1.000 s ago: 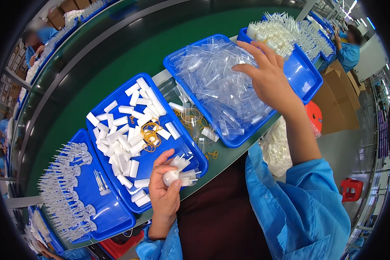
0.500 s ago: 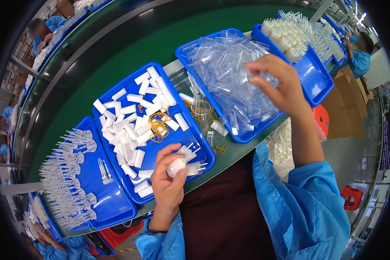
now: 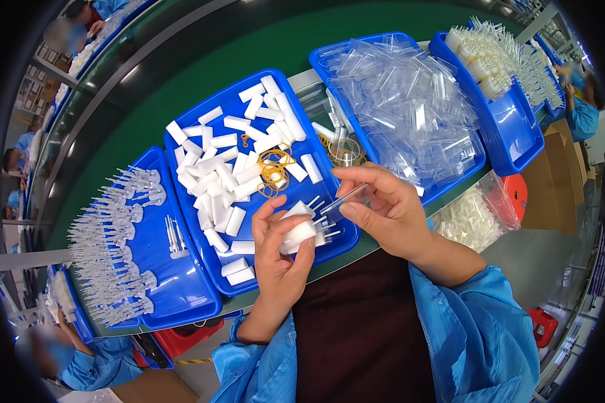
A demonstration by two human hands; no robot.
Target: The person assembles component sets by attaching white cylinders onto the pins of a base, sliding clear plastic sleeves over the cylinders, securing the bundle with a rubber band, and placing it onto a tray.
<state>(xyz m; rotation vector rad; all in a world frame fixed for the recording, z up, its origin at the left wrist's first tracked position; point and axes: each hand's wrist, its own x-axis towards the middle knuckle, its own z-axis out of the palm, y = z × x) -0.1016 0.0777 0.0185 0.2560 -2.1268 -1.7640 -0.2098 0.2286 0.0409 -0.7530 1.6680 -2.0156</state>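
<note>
My left hand (image 3: 282, 258) is closed around a white bundle (image 3: 299, 235) with several thin white stems poking out to the right. Between the thumb and fingers of my right hand (image 3: 390, 211) is a clear plastic sleeve (image 3: 345, 199), its end close to those stems. I cannot tell whether the sleeve touches them. Both hands are over the near right corner of a blue tray (image 3: 259, 282) that holds many short white cylinders (image 3: 225, 178) and a tangle of yellow rubber bands (image 3: 273, 171).
At left, another blue tray (image 3: 198, 305) holds rows of thin-stemmed translucent parts (image 3: 111, 248). A blue tray of clear plastic sleeves (image 3: 410, 107) stands at right. Beyond it, a blue tray (image 3: 521, 138) adjoins more white stemmed parts (image 3: 480, 60). Co-workers sit around the green conveyor (image 3: 181, 64).
My right hand has come left from the clear-sleeve tray to beside my left hand, now visibly with a clear sleeve. My left hand keeps the bundle. The whole view has shifted.
</note>
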